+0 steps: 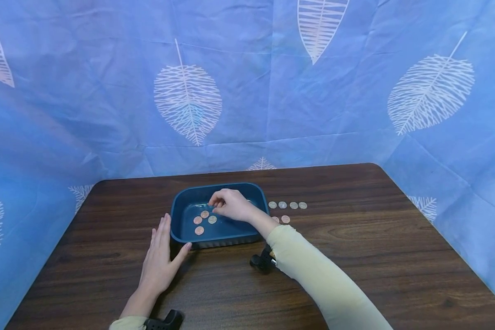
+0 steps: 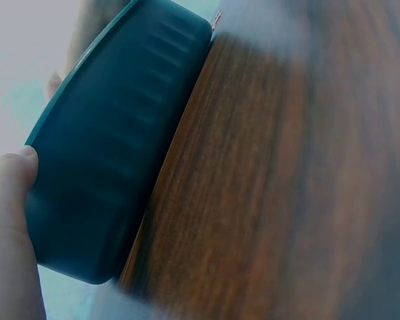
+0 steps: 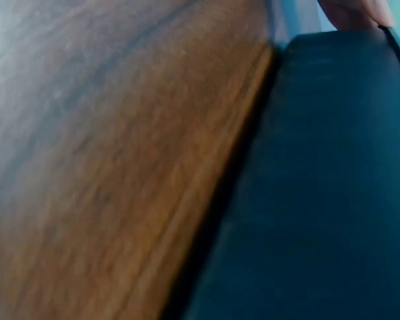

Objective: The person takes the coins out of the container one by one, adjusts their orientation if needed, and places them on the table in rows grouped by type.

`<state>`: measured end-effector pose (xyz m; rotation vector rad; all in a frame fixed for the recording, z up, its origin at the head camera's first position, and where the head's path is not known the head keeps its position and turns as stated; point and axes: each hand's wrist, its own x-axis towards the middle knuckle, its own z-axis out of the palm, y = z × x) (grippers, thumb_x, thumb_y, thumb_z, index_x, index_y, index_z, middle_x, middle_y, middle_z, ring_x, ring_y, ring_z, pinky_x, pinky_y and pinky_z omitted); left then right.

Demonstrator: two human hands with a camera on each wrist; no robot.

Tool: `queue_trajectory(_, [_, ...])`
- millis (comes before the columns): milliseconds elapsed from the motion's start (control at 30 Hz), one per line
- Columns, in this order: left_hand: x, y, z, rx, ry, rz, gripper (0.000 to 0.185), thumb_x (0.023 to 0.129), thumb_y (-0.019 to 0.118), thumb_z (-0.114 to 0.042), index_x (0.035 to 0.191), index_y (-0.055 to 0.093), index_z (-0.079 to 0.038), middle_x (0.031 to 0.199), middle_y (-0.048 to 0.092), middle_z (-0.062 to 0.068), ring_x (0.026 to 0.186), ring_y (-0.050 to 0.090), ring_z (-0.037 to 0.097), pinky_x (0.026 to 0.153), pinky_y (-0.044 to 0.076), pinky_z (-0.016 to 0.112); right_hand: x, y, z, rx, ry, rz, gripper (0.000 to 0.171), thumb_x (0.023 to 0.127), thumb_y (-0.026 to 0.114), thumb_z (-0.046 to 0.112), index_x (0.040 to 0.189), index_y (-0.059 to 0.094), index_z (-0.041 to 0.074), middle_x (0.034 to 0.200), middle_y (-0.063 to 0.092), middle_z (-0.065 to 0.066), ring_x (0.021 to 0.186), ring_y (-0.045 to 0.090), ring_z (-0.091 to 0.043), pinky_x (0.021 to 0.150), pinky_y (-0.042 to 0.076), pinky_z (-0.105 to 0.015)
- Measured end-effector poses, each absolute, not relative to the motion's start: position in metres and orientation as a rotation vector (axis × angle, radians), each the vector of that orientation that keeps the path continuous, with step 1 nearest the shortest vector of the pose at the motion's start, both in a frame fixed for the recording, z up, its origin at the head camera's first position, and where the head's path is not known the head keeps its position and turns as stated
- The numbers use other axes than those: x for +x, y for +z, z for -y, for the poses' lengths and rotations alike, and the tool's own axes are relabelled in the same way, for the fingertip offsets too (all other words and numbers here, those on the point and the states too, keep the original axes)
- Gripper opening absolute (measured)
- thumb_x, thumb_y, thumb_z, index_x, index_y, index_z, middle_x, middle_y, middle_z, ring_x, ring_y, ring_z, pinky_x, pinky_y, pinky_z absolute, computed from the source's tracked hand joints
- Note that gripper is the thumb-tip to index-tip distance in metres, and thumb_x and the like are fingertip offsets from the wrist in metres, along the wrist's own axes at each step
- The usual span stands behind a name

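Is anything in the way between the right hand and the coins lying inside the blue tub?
Nothing visible. The right hand reaches over the tub rim, its fingers just above the coins on the bottom. The left hand rests flat against the tub's outer corner.

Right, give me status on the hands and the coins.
Left hand flat, bracing tub. Right hand inside tub, fingertips pinched together over coins. More coins on table beside tub. Nothing blocking.

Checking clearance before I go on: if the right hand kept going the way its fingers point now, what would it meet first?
The right hand reaches into the blue tray, fingertips pointing left and down. It would probably meet the tray floor or the coins lying there first, though depth is hard to judge.
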<state>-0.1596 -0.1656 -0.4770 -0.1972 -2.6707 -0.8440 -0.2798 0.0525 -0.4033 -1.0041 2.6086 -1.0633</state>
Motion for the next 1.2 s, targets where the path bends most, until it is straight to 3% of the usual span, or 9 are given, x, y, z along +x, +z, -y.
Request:
queue_trajectory(300, [-0.161, -0.474, 0.167, -0.211, -0.866, 2.667, 0.086, 0.092, 0.058, -0.048, 0.154, 0.012, -0.009, 0.157, 0.016, 0.014, 0.142, 0.018, 0.036, 0.112, 0.014, 0.057, -0.275, -0.406, -0.031, -1.028, -1.057, -2.460, 0.017, 0.090, 0.064, 0.005, 0.107, 0.069, 0.003, 0.098, 0.068, -0.005, 0.084, 0.061, -0.010, 0.074, 0.050, -0.019])
queue_trajectory(767, [-0.161, -0.475, 0.169, -0.245, -0.867, 2.662, 0.087, 0.093, 0.058, -0.046, 0.155, 0.004, -0.016, 0.158, 0.014, 0.014, 0.144, 0.014, 0.031, 0.112, 0.014, 0.056, -0.272, -0.425, -0.014, -1.228, -0.649, -2.514, 0.024, 0.089, 0.068, 0.010, 0.113, 0.071, 0.007, 0.102, 0.066, 0.000, 0.087, 0.058, -0.007, 0.074, 0.047, -0.016])
queue_trajectory(1000, [-0.161, -0.476, 0.168, -0.242, -0.872, 2.664, 0.087, 0.093, 0.057, -0.046, 0.155, 0.005, -0.016, 0.158, 0.014, 0.014, 0.144, 0.014, 0.032, 0.113, 0.013, 0.056, -0.268, -0.422, -0.011, -1.208, -0.550, -2.550, 0.018, 0.089, 0.069, 0.012, 0.106, 0.073, 0.009, 0.099, 0.066, 0.001, 0.088, 0.059, -0.007, 0.075, 0.047, -0.017])
queue_trajectory(1200, [-0.160, -0.475, 0.168, -0.252, -0.870, 2.657, 0.086, 0.093, 0.057, -0.045, 0.155, 0.005, -0.015, 0.157, 0.016, 0.016, 0.144, 0.015, 0.031, 0.113, 0.013, 0.056, -0.266, -0.419, -0.011, -1.150, -0.546, -2.537, 0.013, 0.087, 0.071, 0.011, 0.098, 0.065, 0.007, 0.086, 0.059, 0.003, 0.079, 0.052, -0.010, 0.069, 0.043, -0.018])
